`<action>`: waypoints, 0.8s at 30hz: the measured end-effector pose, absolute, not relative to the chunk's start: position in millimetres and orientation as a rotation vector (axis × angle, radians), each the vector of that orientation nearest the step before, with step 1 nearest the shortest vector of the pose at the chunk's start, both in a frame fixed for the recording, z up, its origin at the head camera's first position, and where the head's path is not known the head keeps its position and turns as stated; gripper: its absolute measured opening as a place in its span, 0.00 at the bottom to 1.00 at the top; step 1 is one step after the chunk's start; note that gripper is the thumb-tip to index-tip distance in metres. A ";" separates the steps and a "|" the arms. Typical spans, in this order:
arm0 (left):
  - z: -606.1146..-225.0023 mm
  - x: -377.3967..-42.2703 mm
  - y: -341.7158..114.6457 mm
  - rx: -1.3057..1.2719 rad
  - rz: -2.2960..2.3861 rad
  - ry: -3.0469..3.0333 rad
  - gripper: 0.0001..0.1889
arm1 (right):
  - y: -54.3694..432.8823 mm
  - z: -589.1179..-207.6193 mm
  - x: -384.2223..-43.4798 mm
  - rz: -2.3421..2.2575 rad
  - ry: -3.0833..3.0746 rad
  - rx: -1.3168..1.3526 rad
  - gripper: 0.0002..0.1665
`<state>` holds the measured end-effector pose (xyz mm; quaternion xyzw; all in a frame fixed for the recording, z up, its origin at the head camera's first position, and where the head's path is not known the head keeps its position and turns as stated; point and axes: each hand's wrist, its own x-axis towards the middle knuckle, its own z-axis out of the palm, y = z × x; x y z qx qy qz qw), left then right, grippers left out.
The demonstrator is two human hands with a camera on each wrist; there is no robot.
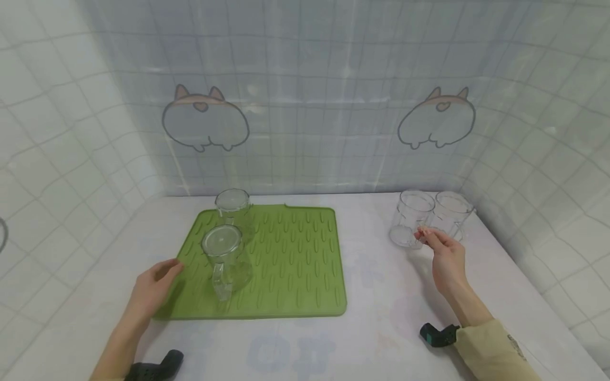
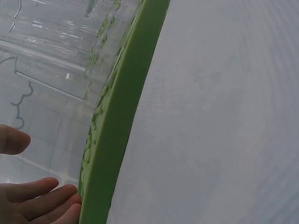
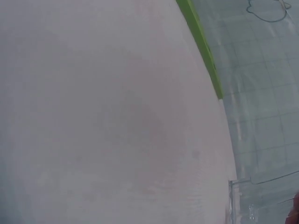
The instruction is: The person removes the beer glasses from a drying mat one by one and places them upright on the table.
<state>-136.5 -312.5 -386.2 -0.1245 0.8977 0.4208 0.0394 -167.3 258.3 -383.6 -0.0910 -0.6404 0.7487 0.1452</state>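
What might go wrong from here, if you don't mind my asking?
The right hand is at one glass mug, close beside a second mug, so the two might knock together. The left hand is by the green mat; a bump there could perhaps shift the front mug and back mug on it.

can read no text, label or number anywhere; can see only faint bluish letter-like marks (image 1: 312, 353), too blurred to decipher, near on the white tabletop (image 1: 381, 296).

Pale sheeting (image 1: 324, 58) with a tile-like grid encloses the white desk (image 1: 381, 296) at back and sides; two cartoon animal drawings (image 1: 205, 124) mark the back panel; soft glare streaks it.
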 end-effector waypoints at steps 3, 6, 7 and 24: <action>-387.3 -138.2 -310.9 -0.392 1.286 2.754 0.40 | 257.9 -384.8 -170.1 2.152 -1.814 -0.287 0.14; -386.9 -138.2 -310.8 -0.397 1.281 2.743 0.40 | 256.5 -386.5 -171.8 2.160 -1.778 -0.288 0.12; -387.1 -137.6 -310.9 -0.398 1.281 2.748 0.40 | 255.9 -387.0 -172.5 2.165 -1.763 -0.288 0.11; -387.1 -134.9 -314.8 -0.421 1.319 2.770 0.39 | 246.7 -387.2 -174.9 1.947 -1.714 -0.567 0.22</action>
